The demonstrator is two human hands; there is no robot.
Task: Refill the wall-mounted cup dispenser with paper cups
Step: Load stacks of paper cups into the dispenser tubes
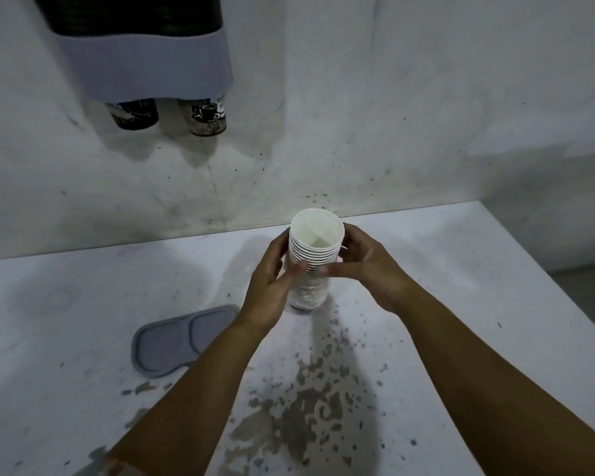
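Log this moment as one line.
left hand: grips cup stack | right hand: grips stack | stack: upright on counter | dispenser: unfilled

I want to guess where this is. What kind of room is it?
Probably a drinks or pantry corner: a cup dispenser hangs on the wall, and both hands hold a stack of paper cups on a stained white counter.

The dispenser (145, 46) runs off the top edge; the cup stack's (311, 255) base blurs behind plastic.
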